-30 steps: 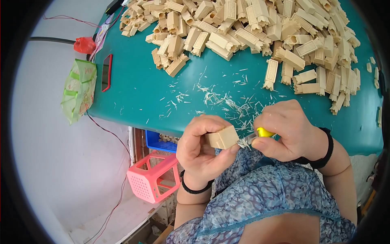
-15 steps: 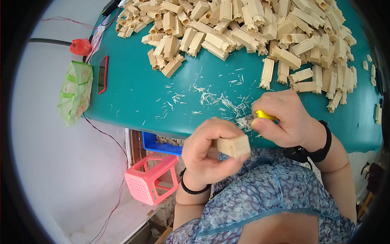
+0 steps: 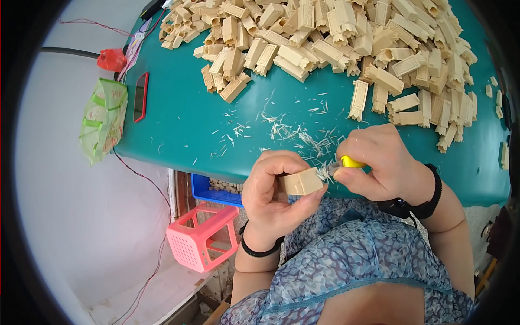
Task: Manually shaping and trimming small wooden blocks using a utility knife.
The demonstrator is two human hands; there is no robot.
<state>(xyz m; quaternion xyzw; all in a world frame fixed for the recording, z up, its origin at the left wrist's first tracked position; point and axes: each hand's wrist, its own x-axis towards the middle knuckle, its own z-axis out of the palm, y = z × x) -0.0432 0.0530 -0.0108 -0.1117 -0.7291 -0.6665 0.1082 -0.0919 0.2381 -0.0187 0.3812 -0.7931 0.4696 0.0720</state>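
Observation:
My left hand [image 3: 274, 197] is closed around a beige rectangular block [image 3: 303, 182], which lies tilted between thumb and fingers with its squared end toward the right. Closed in my right hand [image 3: 379, 162] is a utility knife [image 3: 353, 162] with a yellow end; its grey blade part points left, a short way from the block. Pale thin shavings [image 3: 303, 135] lie scattered on the green table [image 3: 184, 130] just beyond both hands. A single carved block [image 3: 358, 101] rests on the table above my right hand, near the large heap of similar blocks [image 3: 292, 54].
At the left, a red-edged phone [image 3: 141, 97] lies on the table, with a green plastic bag [image 3: 103, 120] hanging by the edge. Below stand a blue bin [image 3: 201, 190] holding small pieces and a pink stool [image 3: 201, 238]. Small pieces [image 3: 499, 98] lie at the right edge.
The block in my left hand has turned and shifted slightly left, showing more of its side. My right hand stays nearly in place with the knife. The whole view has shifted a little.

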